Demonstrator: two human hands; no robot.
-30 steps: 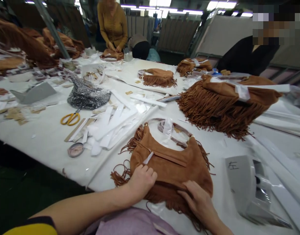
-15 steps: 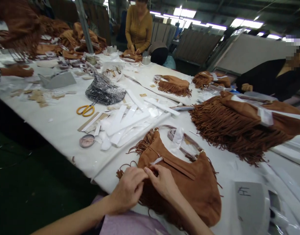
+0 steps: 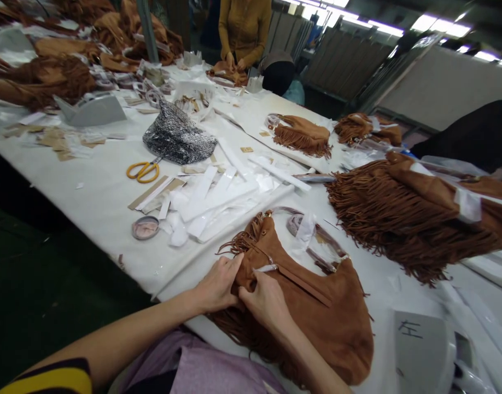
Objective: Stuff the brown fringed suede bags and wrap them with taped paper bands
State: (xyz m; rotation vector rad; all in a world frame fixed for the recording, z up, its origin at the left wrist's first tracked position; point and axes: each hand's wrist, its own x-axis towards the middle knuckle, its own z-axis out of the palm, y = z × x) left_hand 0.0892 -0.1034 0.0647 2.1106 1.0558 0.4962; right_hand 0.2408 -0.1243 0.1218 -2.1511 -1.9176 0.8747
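A brown suede-like handbag (image 3: 316, 323) with fringe lies on the white table in front of me. Its strap (image 3: 325, 243) is partly wrapped in pale padding and clear film. My left hand (image 3: 222, 282) grips the bag's left side, thumb up near the fringe. Close beside it, my right hand (image 3: 263, 298) pinches the bag's material just below the zip end, where a white wrapped pull (image 3: 266, 268) sticks out. The fingertips of both hands are partly hidden by folds of the bag.
Yellow-handled scissors (image 3: 143, 172) lie beside a black-and-white patterned cloth (image 3: 175, 134). White paper strips (image 3: 205, 191) and a tape roll (image 3: 145, 227) are nearby. Fringed bags (image 3: 398, 219) are piled at right, by a grey card piece (image 3: 423, 350). A co-worker (image 3: 245, 33) handles a bag across the table.
My left hand has opened out from a curled position and moved up along the bag's left side. My right hand stays near the zip end. Another fringed bag now lies at the far left.
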